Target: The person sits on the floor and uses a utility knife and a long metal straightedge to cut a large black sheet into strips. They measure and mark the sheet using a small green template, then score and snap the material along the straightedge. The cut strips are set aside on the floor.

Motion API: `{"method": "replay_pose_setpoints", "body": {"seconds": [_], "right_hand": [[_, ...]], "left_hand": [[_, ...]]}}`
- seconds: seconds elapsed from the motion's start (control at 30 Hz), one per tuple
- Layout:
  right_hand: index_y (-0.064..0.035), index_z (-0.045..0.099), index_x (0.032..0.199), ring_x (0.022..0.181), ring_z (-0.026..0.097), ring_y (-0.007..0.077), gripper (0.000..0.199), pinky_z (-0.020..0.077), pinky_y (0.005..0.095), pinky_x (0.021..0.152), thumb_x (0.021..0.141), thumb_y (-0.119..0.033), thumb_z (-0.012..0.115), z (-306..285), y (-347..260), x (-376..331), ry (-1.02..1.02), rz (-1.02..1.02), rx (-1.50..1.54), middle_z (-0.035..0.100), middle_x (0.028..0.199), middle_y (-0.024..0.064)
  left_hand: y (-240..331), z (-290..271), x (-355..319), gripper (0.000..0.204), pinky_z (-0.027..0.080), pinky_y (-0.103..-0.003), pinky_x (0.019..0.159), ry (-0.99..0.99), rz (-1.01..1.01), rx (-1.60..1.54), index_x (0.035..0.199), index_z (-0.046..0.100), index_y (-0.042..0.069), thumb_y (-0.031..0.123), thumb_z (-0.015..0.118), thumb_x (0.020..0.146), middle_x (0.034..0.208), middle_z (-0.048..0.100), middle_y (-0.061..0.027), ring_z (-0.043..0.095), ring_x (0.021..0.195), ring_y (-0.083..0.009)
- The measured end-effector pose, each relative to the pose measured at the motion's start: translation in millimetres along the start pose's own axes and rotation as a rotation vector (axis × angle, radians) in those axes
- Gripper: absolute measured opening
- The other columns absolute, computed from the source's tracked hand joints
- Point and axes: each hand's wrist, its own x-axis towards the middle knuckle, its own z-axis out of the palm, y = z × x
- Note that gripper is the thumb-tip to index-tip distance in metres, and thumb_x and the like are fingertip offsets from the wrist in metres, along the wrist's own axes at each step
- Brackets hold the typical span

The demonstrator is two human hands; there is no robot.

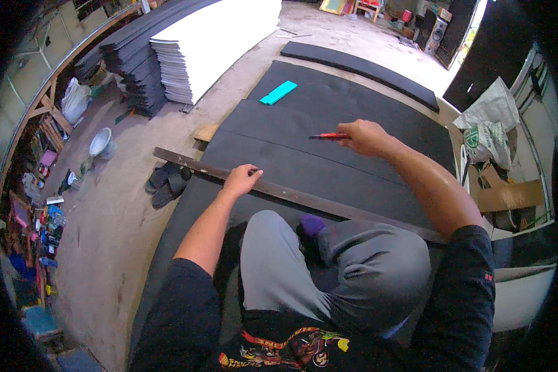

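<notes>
A long dark straight bar crosses the black foam sheet in front of my knees. My left hand is closed at the bar, its thumb and fingers pinching a small dark part there that may be a knob. Raised over the sheet, my right hand grips a slim red utility knife, whose dark tip points left. Beneath it a thin straight line runs across the sheet. Farther off, a flat turquoise piece lies on the black surface.
A black foam strip lies beyond the sheet. Tall stacks of white sheets and black sheets stand at the far left. Dark sandals and a pale bucket are on the left floor; white sacks stand right.
</notes>
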Motion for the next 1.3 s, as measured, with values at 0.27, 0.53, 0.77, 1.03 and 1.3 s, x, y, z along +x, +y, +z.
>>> {"method": "replay_pose_setpoints", "body": {"seconds": [0.27,0.53,0.77,1.03,1.3], "right_hand": [[-0.0095,0.065,0.117,0.095,0.070,0.0435,0.028,0.0530,0.0559,0.081,0.100,-0.031,0.064,38.3,-22.3,161.9,-0.093,-0.158,0.032,0.074,0.099,0.0203],[-0.0055,0.061,0.119,0.101,0.066,0.0472,0.028,0.0505,0.0572,0.082,0.101,-0.027,0.060,160.9,-31.8,300.5,-0.088,-0.183,0.452,0.071,0.104,0.0253],[-0.0052,0.060,0.121,0.099,0.066,0.0492,0.030,0.0512,0.0592,0.082,0.101,-0.028,0.059,259.0,-52.1,351.5,-0.123,-0.166,0.668,0.070,0.103,0.0264],[-0.0073,0.061,0.128,0.101,0.067,0.0488,0.034,0.0525,0.0575,0.087,0.101,-0.028,0.059,298.3,-79.4,397.4,-0.119,-0.135,0.903,0.071,0.109,0.0249],[-0.0030,0.058,0.132,0.105,0.065,0.0479,0.033,0.0515,0.0516,0.088,0.101,-0.016,0.060,295.7,-84.5,413.4,-0.042,-0.096,0.970,0.069,0.112,0.0257]], "left_hand": [[-53.5,4.6,32.6,0.050,0.055,-0.043,0.093,0.020,-0.154,-0.058,0.121,0.073,0.002,0.045,0.070,0.094,0.110,0.076,-0.0198,0.072,0.106,-0.0354],[-124.5,-1.1,113.2,0.052,0.054,-0.047,0.096,0.119,-0.368,0.036,0.125,0.070,0.003,0.043,0.072,0.093,0.116,0.073,-0.0226,0.070,0.110,-0.0385],[-200.8,-1.2,193.8,0.063,0.045,-0.049,0.109,0.258,-0.560,0.114,0.139,0.060,0.003,0.041,0.075,0.091,0.137,0.063,-0.0216,0.057,0.130,-0.0397],[-241.3,-6.3,264.9,0.069,0.041,-0.048,0.114,0.220,-0.615,0.205,0.145,0.052,0.004,0.041,0.074,0.091,0.144,0.056,-0.0190,0.047,0.139,-0.0375],[-253.7,-18.4,290.1,0.065,0.048,-0.048,0.105,0.198,-0.620,0.137,0.132,0.062,0.000,0.052,0.067,0.095,0.131,0.066,-0.0231,0.061,0.125,-0.0392]]}}
